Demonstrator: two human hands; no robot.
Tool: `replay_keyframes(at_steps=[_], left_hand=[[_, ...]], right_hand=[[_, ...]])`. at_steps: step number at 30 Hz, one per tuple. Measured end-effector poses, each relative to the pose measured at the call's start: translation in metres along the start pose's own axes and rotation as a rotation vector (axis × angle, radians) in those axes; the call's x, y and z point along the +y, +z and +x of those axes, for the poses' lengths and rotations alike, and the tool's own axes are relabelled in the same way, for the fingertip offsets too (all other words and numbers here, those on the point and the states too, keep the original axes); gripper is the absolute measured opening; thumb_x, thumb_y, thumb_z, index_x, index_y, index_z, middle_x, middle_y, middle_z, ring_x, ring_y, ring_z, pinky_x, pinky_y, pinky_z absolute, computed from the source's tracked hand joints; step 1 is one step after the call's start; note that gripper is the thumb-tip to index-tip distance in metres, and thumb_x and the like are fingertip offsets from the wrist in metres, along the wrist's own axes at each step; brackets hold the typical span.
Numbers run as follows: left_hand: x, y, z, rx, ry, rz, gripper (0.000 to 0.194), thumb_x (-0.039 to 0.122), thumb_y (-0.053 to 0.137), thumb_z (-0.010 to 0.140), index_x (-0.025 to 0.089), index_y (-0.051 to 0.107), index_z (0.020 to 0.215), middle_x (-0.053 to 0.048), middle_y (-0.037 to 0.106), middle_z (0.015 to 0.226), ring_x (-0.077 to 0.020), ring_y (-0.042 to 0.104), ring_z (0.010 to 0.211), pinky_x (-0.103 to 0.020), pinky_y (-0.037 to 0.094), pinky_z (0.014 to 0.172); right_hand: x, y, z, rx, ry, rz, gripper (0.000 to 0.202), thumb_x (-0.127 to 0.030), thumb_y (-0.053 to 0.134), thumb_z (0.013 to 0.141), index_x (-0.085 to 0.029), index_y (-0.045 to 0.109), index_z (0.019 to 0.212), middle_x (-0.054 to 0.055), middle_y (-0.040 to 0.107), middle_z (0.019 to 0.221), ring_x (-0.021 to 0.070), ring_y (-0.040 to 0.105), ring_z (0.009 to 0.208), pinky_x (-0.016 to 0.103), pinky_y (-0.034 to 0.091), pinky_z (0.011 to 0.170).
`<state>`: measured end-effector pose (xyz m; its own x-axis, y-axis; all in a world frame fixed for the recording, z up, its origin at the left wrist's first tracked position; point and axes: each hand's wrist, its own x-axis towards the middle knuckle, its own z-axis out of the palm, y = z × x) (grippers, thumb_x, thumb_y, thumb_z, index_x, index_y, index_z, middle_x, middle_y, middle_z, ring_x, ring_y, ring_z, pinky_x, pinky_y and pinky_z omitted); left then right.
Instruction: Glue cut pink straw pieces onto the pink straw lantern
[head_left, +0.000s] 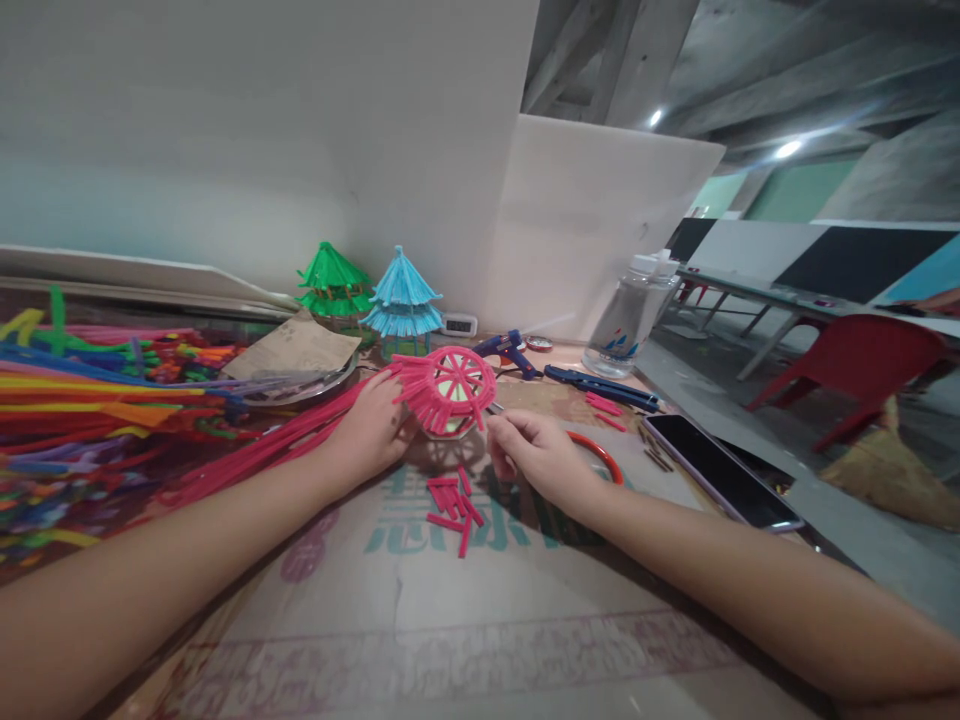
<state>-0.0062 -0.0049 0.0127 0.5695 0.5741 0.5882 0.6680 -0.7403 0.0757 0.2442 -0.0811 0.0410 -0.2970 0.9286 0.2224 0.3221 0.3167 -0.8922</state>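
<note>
Pink frame (pixel 458 380) sits at centre: round, wheel-spoked, fuzzy, fringed on the left. Left hand (pixel 377 420) is clamped on its left side. Right hand (pixel 541 458), near its right, has fingers curled; I cannot tell if they grip anything. Left: shallow dish (pixel 346 380), brown paper (pixel 296 350) across it.

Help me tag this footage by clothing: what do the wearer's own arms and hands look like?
The left forearm and right forearm are bare, with no sleeve showing along them. The left hand and right hand are ungloved. No watch or bracelet is visible at either wrist. Finer details are too small to tell.
</note>
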Motion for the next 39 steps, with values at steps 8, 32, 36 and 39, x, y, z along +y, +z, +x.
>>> replay_keyframes(at_steps=[8, 32, 36, 39], left_hand=[[-0.005, 0.006, -0.001, 0.010, -0.007, -0.027, 0.040, 0.021, 0.053, 0.095, 0.017, 0.063, 0.133, -0.015, 0.065, 0.139, -0.0319, 0.056, 0.135, -0.054, 0.042, 0.120], [0.009, -0.004, 0.001, -0.036, -0.011, 0.033, 0.033, 0.015, 0.057, 0.087, 0.019, 0.070, 0.117, -0.013, 0.070, 0.121, -0.0331, 0.059, 0.125, -0.058, 0.042, 0.118], [0.006, -0.003, 0.001, -0.062, -0.027, 0.008, 0.027, 0.018, 0.056, 0.090, 0.019, 0.070, 0.114, -0.012, 0.071, 0.113, -0.0325, 0.061, 0.123, -0.056, 0.044, 0.116], [0.003, 0.000, 0.001, -0.077, -0.113, -0.056, 0.017, 0.025, 0.056, 0.094, 0.017, 0.068, 0.103, -0.014, 0.071, 0.108, -0.0328, 0.064, 0.113, -0.053, 0.051, 0.106]], right_hand=[[-0.004, -0.018, -0.001, 0.152, -0.422, -0.407, 0.035, -0.036, 0.067, 0.099, -0.021, 0.064, 0.131, -0.004, 0.055, 0.073, 0.0141, 0.050, 0.064, 0.027, 0.041, 0.063], [0.001, -0.017, 0.005, 0.075, -0.468, -0.613, 0.033, -0.028, 0.067, 0.099, -0.022, 0.067, 0.131, 0.001, 0.068, 0.078, 0.0163, 0.058, 0.067, 0.029, 0.045, 0.068], [0.005, -0.019, 0.003, 0.110, -0.465, -0.578, 0.046, -0.032, 0.064, 0.101, -0.023, 0.056, 0.145, -0.001, 0.064, 0.076, 0.0165, 0.057, 0.067, 0.029, 0.044, 0.066], [0.008, -0.019, 0.001, 0.129, -0.476, -0.529, 0.054, -0.038, 0.062, 0.103, -0.023, 0.047, 0.153, -0.002, 0.062, 0.077, 0.0160, 0.055, 0.067, 0.028, 0.045, 0.066]])
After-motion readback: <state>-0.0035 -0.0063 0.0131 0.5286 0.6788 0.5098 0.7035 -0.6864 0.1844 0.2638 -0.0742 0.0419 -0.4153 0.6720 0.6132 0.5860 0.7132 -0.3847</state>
